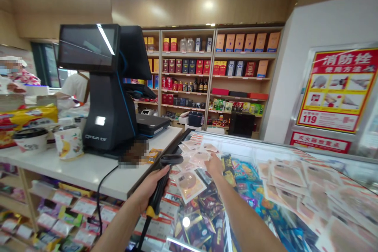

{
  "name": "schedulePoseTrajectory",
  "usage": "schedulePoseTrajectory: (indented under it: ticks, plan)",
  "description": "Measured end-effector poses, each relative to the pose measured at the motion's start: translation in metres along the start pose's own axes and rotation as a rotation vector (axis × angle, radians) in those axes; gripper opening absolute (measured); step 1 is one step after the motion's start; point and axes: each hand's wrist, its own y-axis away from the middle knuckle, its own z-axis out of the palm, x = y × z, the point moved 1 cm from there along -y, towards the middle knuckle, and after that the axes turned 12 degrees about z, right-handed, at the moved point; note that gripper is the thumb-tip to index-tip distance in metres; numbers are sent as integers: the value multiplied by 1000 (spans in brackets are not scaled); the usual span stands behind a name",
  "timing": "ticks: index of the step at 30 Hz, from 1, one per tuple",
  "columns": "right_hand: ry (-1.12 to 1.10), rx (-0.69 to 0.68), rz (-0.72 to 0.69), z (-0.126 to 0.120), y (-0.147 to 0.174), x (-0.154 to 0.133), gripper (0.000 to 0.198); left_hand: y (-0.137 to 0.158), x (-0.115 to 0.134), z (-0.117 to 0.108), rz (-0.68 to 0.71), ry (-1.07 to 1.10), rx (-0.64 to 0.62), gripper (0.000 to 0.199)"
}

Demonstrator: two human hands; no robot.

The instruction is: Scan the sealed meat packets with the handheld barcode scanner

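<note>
Through the head camera I had the left hand (152,187) closed around the handle of the scanner (161,193), its head raised near the packets and its cord (143,232) running down from the handle. The right hand (213,164) was stretched over the glass-topped case, its fingers at the side of the small heap (199,157) of packets, close to the counter (169,138); whether they pinched a packet or only touched it, I could not tell. One packet (190,185) lay flat on the glass, nearer to me than the heap, between the scanner and the right forearm. The larger heap (313,189) lay well apart, at the right. I judged the step in hand to be a sorting of packets with the scanner kept ready, and in my opinion it asked for light fingers. The packets looked thin and overlapped one another, so it seemed best to take only one edge between thumb and finger — otherwise two could come together. They could also slide on the smooth glass, so a sideways push was, I thought, less good than a small lift. For the left hand I preferred a quiet wrist: the scanner held above the packets — not dragged over them — and the cord free from the counter's edge.
</note>
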Motion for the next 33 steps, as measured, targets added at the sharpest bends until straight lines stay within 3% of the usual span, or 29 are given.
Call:
schedulePoseTrajectory:
  ticks: [4,10,13,19,27,33]
  plan:
    - [-365,-60,67,-1,-5,6,49,0,-1,-2,0,-9,12,35]
    - [-679,-260,102,-26,-13,32,19,6,5,20,-1,17,-58,30]
    - [-805,-283,102,-40,-17,50,13,9,8,35,28,23,-119,29]
    - [-1050,-263,123,-57,-23,84,18,9,11,61,16,56,-266,29]
    - [-1108,-145,127,-70,-29,106,19,12,12,89,53,56,-374,28]
    - [-891,38,89,-78,-38,115,20,13,11,97,37,39,-407,28]
